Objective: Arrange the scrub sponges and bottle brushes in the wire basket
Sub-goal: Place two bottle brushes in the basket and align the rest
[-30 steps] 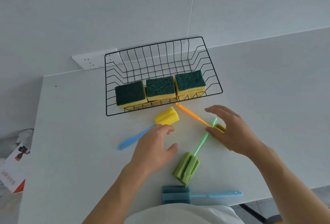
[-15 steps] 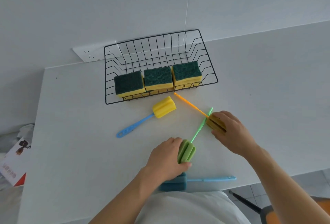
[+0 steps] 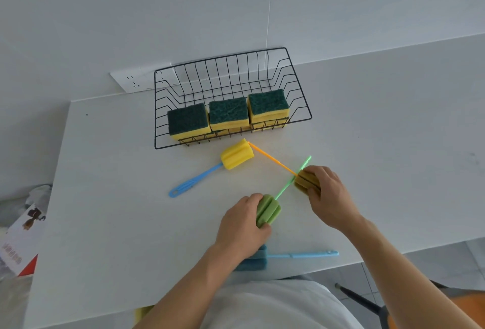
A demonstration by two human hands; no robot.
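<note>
A black wire basket stands at the back of the white table, with three green-topped yellow scrub sponges in a row along its front. My left hand grips the green foam head of a green-handled bottle brush. My right hand grips the olive-yellow head of an orange-handled brush; the two handles cross. A yellow-headed brush with a blue handle lies in front of the basket. A teal-headed brush with a light blue handle lies at the near edge, its head partly under my left wrist.
A white wall socket sits behind the basket's left corner. A box and bags lie off the table's left edge. The table's near edge runs just past the teal brush, with floor and a chair leg beyond.
My left hand left the yellow brush and closed on the green brush head. My right hand closed on the olive head of the orange-handled brush.
</note>
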